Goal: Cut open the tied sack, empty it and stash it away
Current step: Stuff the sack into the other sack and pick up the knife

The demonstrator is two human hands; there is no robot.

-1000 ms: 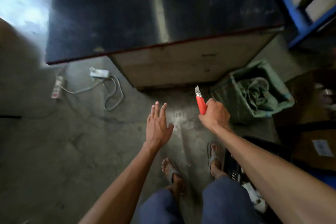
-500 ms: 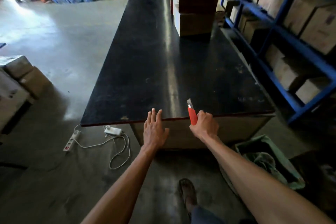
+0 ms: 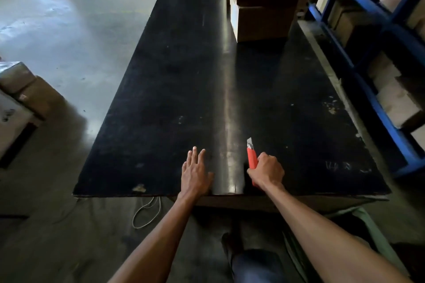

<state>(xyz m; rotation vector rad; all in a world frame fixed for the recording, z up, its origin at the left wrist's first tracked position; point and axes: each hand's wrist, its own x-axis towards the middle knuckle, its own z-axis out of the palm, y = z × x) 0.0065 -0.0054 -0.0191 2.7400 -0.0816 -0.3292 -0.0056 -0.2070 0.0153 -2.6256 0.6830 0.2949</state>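
Head view: right hand [image 3: 266, 171] clenched on red cutter [image 3: 252, 159], blade pointing away; left hand [image 3: 195, 173] flat, fingers released; green sack [image 3: 368, 225] lower right, nearer right hand.

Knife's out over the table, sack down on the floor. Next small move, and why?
Probably set the red utility knife down on the black table. The right hand grips it blade-out above the near edge, the left hand is open and empty, and the green sack lies on the floor.

text: none legible | table [image 3: 299, 89]: faint chalk scrawl near right front corner, unreadable
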